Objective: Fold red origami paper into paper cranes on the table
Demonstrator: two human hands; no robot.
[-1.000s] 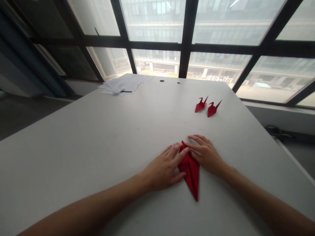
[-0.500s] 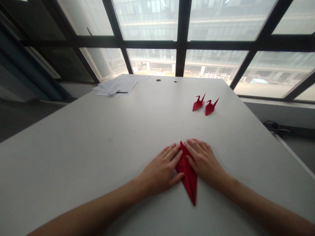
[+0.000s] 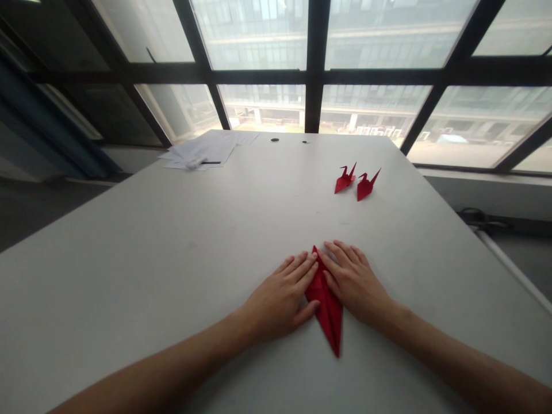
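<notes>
A folded red paper point(image 3: 328, 305), long and pointed toward me, lies flat on the white table point(image 3: 172, 259). My left hand point(image 3: 280, 299) rests on its left side, fingers stretched out flat, thumb against the paper's edge. My right hand point(image 3: 353, 282) lies on its right side, fingers also flat and pressing the fold near the top tip. Neither hand grips anything. Two finished red paper cranes point(image 3: 345, 179) point(image 3: 365, 185) stand side by side further back on the right.
A loose stack of white papers point(image 3: 202, 152) with a dark pen lies at the table's far left corner. Two small dark round spots point(image 3: 275, 140) sit near the far edge. Large dark-framed windows rise behind the table. The floor drops away at right.
My right hand slid closer onto the red paper, its fingers now pressing beside the left hand's. The view shifted slightly; the paper stayed flat.
</notes>
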